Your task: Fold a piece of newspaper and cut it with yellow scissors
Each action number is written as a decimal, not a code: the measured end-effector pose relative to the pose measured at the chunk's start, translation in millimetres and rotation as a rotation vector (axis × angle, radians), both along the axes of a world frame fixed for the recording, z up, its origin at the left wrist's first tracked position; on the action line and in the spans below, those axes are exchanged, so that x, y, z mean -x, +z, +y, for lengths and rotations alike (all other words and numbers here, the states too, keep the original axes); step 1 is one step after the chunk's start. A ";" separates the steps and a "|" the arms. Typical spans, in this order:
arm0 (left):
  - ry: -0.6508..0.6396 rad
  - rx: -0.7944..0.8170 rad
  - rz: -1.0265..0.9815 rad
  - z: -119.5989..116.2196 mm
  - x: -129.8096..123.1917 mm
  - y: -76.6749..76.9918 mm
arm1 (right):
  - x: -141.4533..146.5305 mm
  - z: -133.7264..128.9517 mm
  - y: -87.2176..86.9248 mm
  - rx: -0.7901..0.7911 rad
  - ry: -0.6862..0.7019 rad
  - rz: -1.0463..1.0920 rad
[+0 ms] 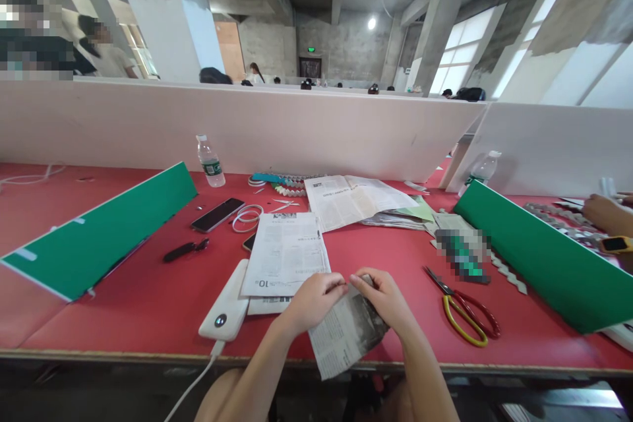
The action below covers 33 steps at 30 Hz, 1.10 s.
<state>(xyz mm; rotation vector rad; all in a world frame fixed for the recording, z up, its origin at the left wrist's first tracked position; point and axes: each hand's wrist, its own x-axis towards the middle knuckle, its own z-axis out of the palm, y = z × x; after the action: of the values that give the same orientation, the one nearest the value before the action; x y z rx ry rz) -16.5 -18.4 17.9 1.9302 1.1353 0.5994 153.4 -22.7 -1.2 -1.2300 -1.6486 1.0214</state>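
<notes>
Fingertips of both hands meet at the top edge of a folded newspaper piece, pinching it between thumb and forefingers; the left hand and right hand are closed on the paper, knuckles almost touching. The piece lies at the near edge of the desk, its lower corner hanging over that edge toward the person's lap.

Both wrists are bent slightly down, forearms coming up from below the near edge and converging in a narrow V, palms facing the desk.

Risk, as I judge it: the thin newsprint could tear where the two pinches pull against each other, or the overhanging corner could let the piece slide off the edge if the grip loosens.

Just left of the left hand lies a white power bank with its cable dropping over the near edge, and beyond the hands a printed newspaper sheet. Right of the right hand, scissors with yellow and red handles lie apart from the paper. Green boards slant toward the left and right sides, and a water bottle stands near the far edge.
</notes>
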 end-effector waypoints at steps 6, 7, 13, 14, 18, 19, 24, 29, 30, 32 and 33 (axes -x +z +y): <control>-0.006 -0.020 -0.011 1.2 0.0 0.4 | 1.6 -1.7 0.2 -0.075 -0.085 -0.022; 0.001 -0.020 -0.010 1.5 0.2 0.3 | 2.1 -1.9 0.1 -0.090 -0.095 -0.032; 0.012 -0.011 0.036 3.1 3.6 -1.1 | 5.3 -4.1 2.5 -0.103 -0.007 -0.063; 0.021 -0.007 0.046 3.3 4.2 -1.6 | 6.0 -4.7 2.9 -0.118 -0.003 -0.068; 0.037 -0.009 0.061 3.3 4.6 -3.7 | 7.2 -4.9 0.9 -0.152 -0.023 -0.078; 0.033 -0.017 0.059 3.1 4.1 -4.0 | 7.1 -4.4 -0.3 -0.148 -0.036 -0.077; 0.018 -0.056 0.055 1.8 0.6 -4.0 | 5.6 -1.0 -4.6 -0.110 -0.072 -0.074; 0.056 -0.066 0.087 1.8 -1.4 -4.1 | 7.6 -0.8 -3.3 -0.114 -0.055 -0.048; 0.061 -0.069 0.092 1.8 -1.8 -4.3 | 8.0 -0.9 -3.1 -0.111 -0.049 -0.038; 0.054 -0.071 0.093 1.7 -2.3 -4.7 | 8.1 -1.1 -2.8 -0.097 -0.040 -0.021; 0.046 -0.069 0.092 1.6 -2.5 -4.9 | 8.0 -1.2 -2.9 -0.089 -0.037 -0.016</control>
<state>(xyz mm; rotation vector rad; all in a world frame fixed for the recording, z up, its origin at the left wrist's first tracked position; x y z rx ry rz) -14.0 -16.8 13.1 2.0127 1.2336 0.5870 145.4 -23.8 -4.1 -1.2082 -1.6591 0.9085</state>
